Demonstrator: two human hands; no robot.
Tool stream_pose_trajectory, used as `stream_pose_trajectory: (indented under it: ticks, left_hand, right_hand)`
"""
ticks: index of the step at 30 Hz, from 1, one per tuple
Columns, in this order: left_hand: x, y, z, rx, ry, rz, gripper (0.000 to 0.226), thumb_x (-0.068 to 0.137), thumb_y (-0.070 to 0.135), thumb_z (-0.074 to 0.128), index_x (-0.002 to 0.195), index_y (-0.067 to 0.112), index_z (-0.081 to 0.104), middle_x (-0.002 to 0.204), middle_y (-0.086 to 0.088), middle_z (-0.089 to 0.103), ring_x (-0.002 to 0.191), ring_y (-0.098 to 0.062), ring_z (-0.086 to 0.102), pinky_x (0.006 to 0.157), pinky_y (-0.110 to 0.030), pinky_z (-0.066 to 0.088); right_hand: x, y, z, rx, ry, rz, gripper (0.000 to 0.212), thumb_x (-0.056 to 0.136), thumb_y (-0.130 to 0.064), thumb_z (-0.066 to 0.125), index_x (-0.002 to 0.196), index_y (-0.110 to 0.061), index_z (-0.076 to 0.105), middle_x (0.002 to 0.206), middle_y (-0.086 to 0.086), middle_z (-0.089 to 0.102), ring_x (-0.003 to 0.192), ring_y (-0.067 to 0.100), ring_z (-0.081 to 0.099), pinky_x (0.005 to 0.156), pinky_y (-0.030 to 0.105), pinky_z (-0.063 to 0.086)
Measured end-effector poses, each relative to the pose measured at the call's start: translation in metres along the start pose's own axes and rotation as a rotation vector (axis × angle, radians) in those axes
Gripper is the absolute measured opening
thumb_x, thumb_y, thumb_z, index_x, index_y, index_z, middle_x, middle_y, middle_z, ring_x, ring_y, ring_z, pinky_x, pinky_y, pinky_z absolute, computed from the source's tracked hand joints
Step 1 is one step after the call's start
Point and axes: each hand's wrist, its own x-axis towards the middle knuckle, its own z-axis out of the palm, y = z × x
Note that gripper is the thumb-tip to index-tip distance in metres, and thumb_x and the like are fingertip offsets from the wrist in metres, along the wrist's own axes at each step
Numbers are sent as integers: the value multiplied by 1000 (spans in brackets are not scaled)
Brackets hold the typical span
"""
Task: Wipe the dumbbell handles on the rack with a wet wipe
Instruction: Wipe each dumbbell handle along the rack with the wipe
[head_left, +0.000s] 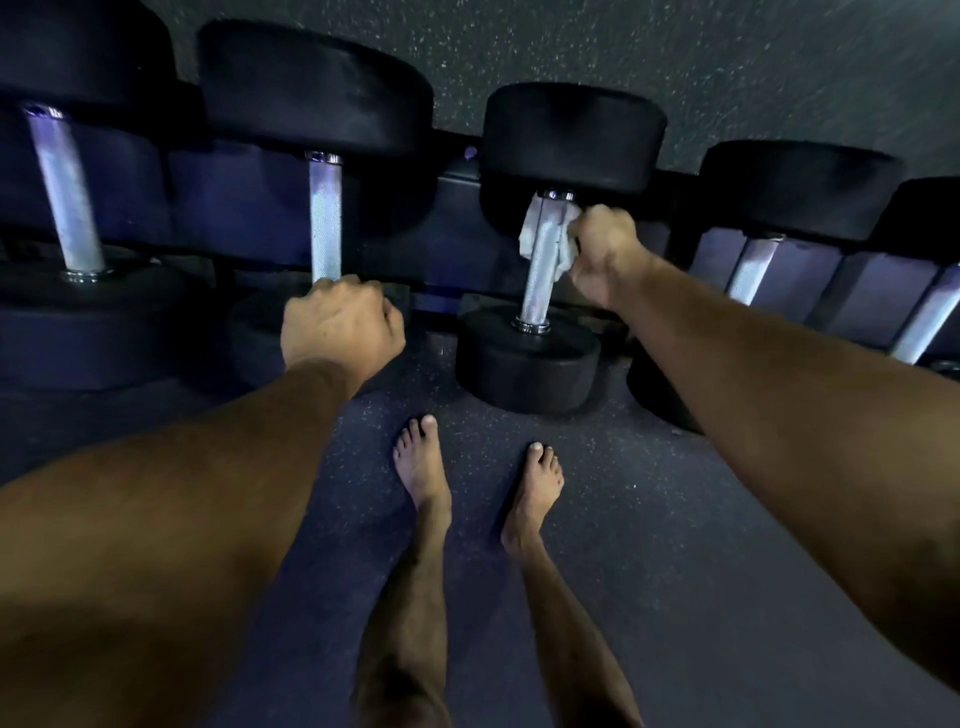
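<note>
While the right hand (602, 254) grips a crumpled white wet wipe (545, 236) against the upper part of a dumbbell handle (540, 270) right of frame centre, its fingers curl round wipe and bar together; the wipe wraps the handle just below the upper weight head (574, 137) and hangs a little on both sides of the bar.

Left hand (340, 330): fingers curled in a fist round the lower end of the neighbouring handle (325, 218), left of centre, just above that dumbbell's lower head. Most of this knurled bar is bare above the hand.

Rack (457, 249): a dark, low holder running across the upper half of the frame. It carries a row of black round-headed dumbbells lying side by side, handles pointing toward the viewer. Counted left to right: one at far left (65, 192), the one under the left hand, the one being wiped, then two more at the right edge (753, 270), partly hidden by the right forearm.

Lower head of the wiped dumbbell (527, 358) juts over the speckled dark floor (675, 519). Two bare feet (421, 467) stand on that floor in lower centre, near the rack.
</note>
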Motion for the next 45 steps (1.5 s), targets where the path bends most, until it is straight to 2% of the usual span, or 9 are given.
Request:
stream_pose_trajectory:
  ticks: [7, 9, 13, 16, 19, 25, 31, 41, 45]
  left_hand:
    - [0, 0, 2, -11, 3, -2, 32, 92, 33, 46, 90, 10, 68, 89, -10, 65, 85, -36, 61, 60, -34, 35]
    - [0, -1, 1, -1, -1, 3, 33, 93, 33, 45, 90, 9, 68, 88, -11, 65, 84, -35, 61, 60, -34, 35]
    - [-1, 0, 0, -3, -2, 5, 33, 92, 32, 46, 90, 8, 68, 87, -11, 65, 83, -35, 61, 59, -34, 35]
    - [-1, 1, 0, -11, 2, 8, 32, 92, 32, 46, 89, 9, 68, 86, -11, 65, 82, -35, 61, 59, -34, 35]
    - [-1, 0, 0, -2, 4, 3, 32, 92, 32, 47, 88, 9, 69, 85, -11, 64, 80, -35, 61, 58, -34, 35]
    - [-1, 0, 1, -12, -4, 0, 32, 91, 33, 46, 88, 10, 68, 87, -10, 64, 83, -35, 61, 59, -34, 35]
    - [0, -1, 0, -22, -4, 2, 31, 92, 34, 46, 88, 11, 67, 87, -9, 64, 85, -34, 61, 61, -34, 36]
    - [-2, -1, 1, -28, -1, 3, 31, 92, 34, 46, 88, 11, 67, 85, -8, 63, 83, -32, 60, 59, -34, 35]
    - [-1, -1, 0, -28, 1, 4, 31, 92, 33, 45, 87, 11, 66, 83, -7, 61, 81, -31, 59, 59, -34, 34]
  right_hand:
    - [-13, 52, -16, -535, -204, 37, 35, 73, 17, 31, 77, 6, 65, 57, 10, 64, 54, 21, 55, 45, 22, 39]
    - [-4, 36, -15, -391, -233, 19, 32, 77, 15, 33, 67, 6, 62, 56, 15, 64, 47, 23, 55, 39, 21, 38]
    - [11, 4, -6, -87, -204, 21, 25, 80, 2, 44, 96, 6, 63, 89, 27, 60, 65, 31, 57, 40, 28, 40]
    - [1, 19, -15, -231, -273, 57, 35, 59, 0, 52, 92, 4, 65, 78, 22, 64, 61, 26, 58, 45, 25, 37]
    - [-6, 49, -22, -572, -300, 19, 30, 74, 14, 37, 83, 6, 65, 68, 7, 66, 63, 20, 58, 58, 27, 41]
    - [-17, 45, -14, -342, -91, -53, 32, 84, 14, 41, 88, -1, 69, 67, 5, 68, 56, 17, 59, 49, 27, 43]
    - [-21, 24, 2, -616, 254, -497, 22, 88, -12, 68, 108, -7, 64, 105, 4, 65, 93, 15, 60, 89, 25, 47]
    - [-31, 29, -14, -1450, -27, -1071, 15, 91, -3, 56, 104, 3, 64, 119, 16, 54, 109, 34, 48, 82, 41, 52]
    - [-29, 28, -2, -1904, -85, -1361, 24, 77, -6, 48, 75, -2, 71, 85, 14, 66, 90, 35, 62, 85, 40, 53]
